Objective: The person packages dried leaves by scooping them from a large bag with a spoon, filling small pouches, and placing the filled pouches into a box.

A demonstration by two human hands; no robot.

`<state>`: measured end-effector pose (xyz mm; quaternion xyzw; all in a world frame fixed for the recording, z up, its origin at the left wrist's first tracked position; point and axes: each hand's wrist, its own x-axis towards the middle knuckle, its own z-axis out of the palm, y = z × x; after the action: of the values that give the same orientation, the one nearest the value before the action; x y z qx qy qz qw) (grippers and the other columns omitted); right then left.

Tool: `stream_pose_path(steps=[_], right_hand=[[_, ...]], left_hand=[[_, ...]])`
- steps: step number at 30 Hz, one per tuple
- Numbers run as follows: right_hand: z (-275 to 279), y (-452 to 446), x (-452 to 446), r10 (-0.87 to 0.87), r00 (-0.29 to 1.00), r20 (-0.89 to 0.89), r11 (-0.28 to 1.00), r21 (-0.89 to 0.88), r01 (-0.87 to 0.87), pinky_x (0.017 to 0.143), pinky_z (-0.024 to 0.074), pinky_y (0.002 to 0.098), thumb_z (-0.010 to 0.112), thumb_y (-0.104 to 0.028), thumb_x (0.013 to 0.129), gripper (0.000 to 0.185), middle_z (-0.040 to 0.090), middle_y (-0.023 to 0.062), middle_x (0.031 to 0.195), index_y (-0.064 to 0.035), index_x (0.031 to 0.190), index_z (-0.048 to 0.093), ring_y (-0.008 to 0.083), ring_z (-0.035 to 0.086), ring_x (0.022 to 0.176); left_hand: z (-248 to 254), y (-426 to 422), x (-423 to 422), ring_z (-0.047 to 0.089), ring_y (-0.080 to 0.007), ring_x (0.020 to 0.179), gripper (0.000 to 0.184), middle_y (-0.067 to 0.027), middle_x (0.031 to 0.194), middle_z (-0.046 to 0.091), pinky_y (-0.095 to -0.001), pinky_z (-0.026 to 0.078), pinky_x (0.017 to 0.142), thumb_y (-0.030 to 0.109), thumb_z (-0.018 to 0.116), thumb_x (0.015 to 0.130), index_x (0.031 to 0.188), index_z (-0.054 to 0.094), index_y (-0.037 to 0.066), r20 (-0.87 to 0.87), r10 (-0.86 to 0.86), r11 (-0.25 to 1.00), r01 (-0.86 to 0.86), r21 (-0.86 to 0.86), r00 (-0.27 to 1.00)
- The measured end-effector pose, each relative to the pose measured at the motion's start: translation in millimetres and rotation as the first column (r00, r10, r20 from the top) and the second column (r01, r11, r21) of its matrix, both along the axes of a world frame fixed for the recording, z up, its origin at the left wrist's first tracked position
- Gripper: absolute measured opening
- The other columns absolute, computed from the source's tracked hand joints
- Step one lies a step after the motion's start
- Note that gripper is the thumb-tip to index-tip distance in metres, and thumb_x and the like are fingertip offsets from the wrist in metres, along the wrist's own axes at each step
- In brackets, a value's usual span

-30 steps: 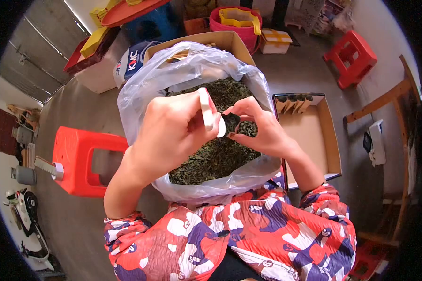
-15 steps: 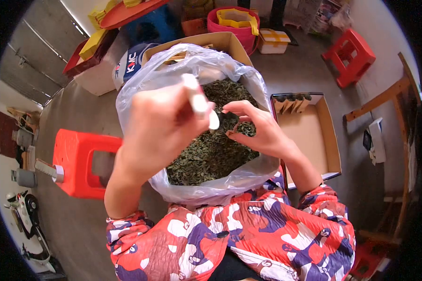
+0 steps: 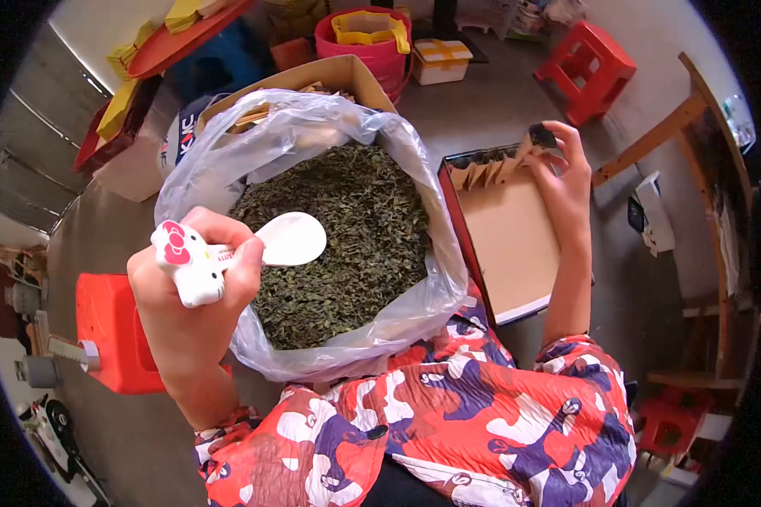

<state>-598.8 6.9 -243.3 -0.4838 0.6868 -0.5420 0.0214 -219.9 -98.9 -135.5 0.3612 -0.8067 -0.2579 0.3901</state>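
My left hand (image 3: 182,325) is closed around a white spoon (image 3: 294,238) with a cat-head handle and pink bow. Its bowl looks bare and hovers over dried dark-green leaves (image 3: 347,279). Those leaves fill a clear plastic bag (image 3: 444,279). Over to the right, my right hand (image 3: 571,182) pinches a small brown paper packet (image 3: 539,139) with dark leaves showing at its top. The packet is at the right end of a row of similar packets (image 3: 486,171), along the far side of a shallow cardboard box (image 3: 511,253).
A red stool (image 3: 114,338) stands at the left, another red stool (image 3: 588,72) at the far right. Behind the bag are a cardboard carton (image 3: 359,80), a pink bucket (image 3: 389,68) and a white box (image 3: 440,63). A wooden frame (image 3: 702,127) rises on the right.
My right hand has moved from above the leaves to the packet row in the shallow box. My left hand has drawn back left and lower with the spoon. The whole view has shifted.
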Motion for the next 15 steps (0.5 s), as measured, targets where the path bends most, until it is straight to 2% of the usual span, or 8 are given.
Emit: stream_pose_path(steps=[1,3,5,7,8,12,15], right_hand=[[-31,5,-35,-0.124,0.991,0.058,0.991,0.056,0.121,0.087,0.0549,0.0321,0.077,0.0,0.078,0.048,0.068,0.0074,0.11,-0.0065,0.122,0.058,0.0179,0.067,0.102],[-88,12,-91,-0.277,0.959,-0.052,0.951,0.13,0.281,0.086,0.0541,0.0333,0.079,-0.007,0.077,0.05,0.069,0.0083,0.108,-0.0053,0.122,0.057,0.0186,0.068,0.098],[-159,17,-151,-0.328,0.943,0.065,0.93,0.197,0.31,0.086,0.0534,0.0337,0.08,-0.011,0.074,0.051,0.069,0.0089,0.107,-0.0053,0.12,0.058,0.019,0.068,0.095],[-180,12,-164,-0.426,0.902,-0.065,0.853,0.302,0.425,0.085,0.0538,0.0343,0.08,-0.012,0.074,0.05,0.07,0.0108,0.108,-0.0053,0.118,0.058,0.0207,0.069,0.096],[-205,9,-182,-0.442,0.888,-0.13,0.853,0.245,0.46,0.083,0.0538,0.0329,0.08,-0.016,0.071,0.053,0.071,0.0088,0.105,-0.0065,0.118,0.057,0.018,0.069,0.087],[-235,-9,-201,-0.497,0.86,-0.119,0.793,0.34,0.505,0.086,0.0537,0.042,0.082,-0.015,0.072,0.053,0.07,0.0147,0.106,-0.0076,0.116,0.055,0.0329,0.068,0.099],[-243,-19,-204,-0.475,0.865,-0.161,0.83,0.244,0.501,0.086,0.0532,0.0432,0.084,-0.016,0.071,0.054,0.07,0.0152,0.106,-0.0077,0.116,0.055,0.0338,0.068,0.101]], left_hand=[[-2,1,1,0.056,-0.0057,0.056,0.009,-0.0011,0.063,0.062,-0.0231,0.044,0.054,-0.002,0.074,0.074,0.074,0.065,-0.001,0.004,0.004,1.0,-0.004,0.01,1.0],[-6,2,2,0.055,-0.0048,0.056,0.008,-0.0005,0.063,0.062,-0.0225,0.043,0.053,-0.002,0.074,0.074,0.074,0.065,-0.001,0.011,0.012,0.999,-0.012,0.03,1.0],[-7,3,2,0.055,-0.0046,0.056,0.008,-0.0005,0.063,0.062,-0.0223,0.042,0.053,-0.003,0.074,0.075,0.075,0.065,-0.001,0.001,0.008,0.998,-0.008,0.066,1.0],[-9,3,2,0.054,-0.0047,0.056,0.008,-0.0004,0.063,0.062,-0.0224,0.042,0.052,-0.003,0.073,0.075,0.075,0.065,-0.001,0.022,0.014,0.996,-0.016,0.088,1.0],[-11,4,3,0.054,-0.0048,0.056,0.008,-0.0005,0.063,0.061,-0.0225,0.042,0.053,-0.003,0.073,0.075,0.075,0.065,-0.001,0.035,0.005,0.997,-0.007,0.08,0.999],[-12,4,0,0.054,-0.0054,0.057,0.008,-0.0011,0.065,0.062,-0.0228,0.042,0.053,-0.004,0.073,0.075,0.075,0.065,-0.001,0.074,-0.015,0.998,0.01,0.067,0.997],[-11,3,1,0.054,-0.0055,0.058,0.008,-0.0016,0.067,0.062,-0.0227,0.041,0.054,-0.005,0.072,0.075,0.075,0.065,-0.001,0.075,-0.019,0.997,0.013,0.079,0.997]])
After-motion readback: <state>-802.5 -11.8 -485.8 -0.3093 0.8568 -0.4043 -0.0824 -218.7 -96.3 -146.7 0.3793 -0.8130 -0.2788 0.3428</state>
